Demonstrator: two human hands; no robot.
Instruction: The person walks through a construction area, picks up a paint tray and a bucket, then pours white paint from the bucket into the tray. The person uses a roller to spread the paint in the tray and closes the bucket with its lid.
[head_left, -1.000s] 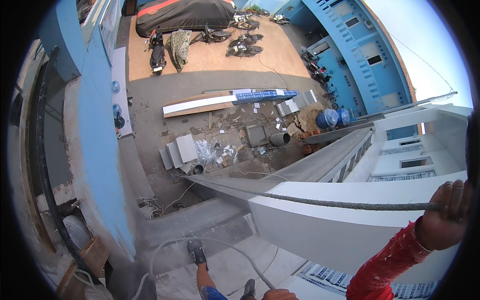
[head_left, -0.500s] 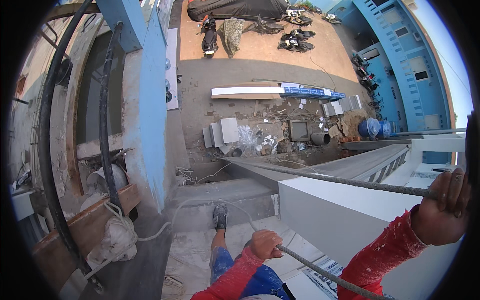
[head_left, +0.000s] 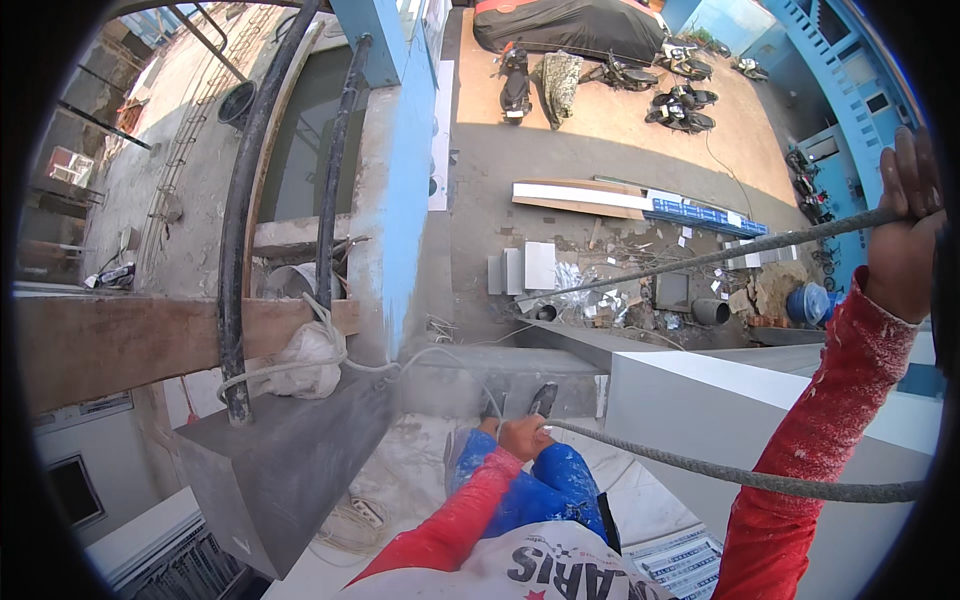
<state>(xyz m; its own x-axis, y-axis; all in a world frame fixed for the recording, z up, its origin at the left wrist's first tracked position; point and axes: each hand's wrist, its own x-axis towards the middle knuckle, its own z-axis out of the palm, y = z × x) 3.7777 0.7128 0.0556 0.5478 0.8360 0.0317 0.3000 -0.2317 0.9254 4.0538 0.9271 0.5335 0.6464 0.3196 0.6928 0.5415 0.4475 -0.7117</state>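
A thick grey rope rises from the ledge edge across the view to my right hand, raised at the far right. That hand is closed round it, though its fingers are partly lost at the dark rim. Low in front of my body, my left hand grips a lower run of the rope, which sags away to the right. A thinner pale cord reaches from near my left hand to a white bundle, tied at a black pipe and a wooden plank.
I stand behind a low grey ledge, high above a yard. Below lie stacked pale slabs, rubble and a long blue-and-white package. Parked motorcycles stand beyond. A white wall rises at right, a blue pillar at left.
My view has swung left. My right hand has gone up, so the upper rope run now slopes upward to the right. The lower run has swung outward from my left hand.
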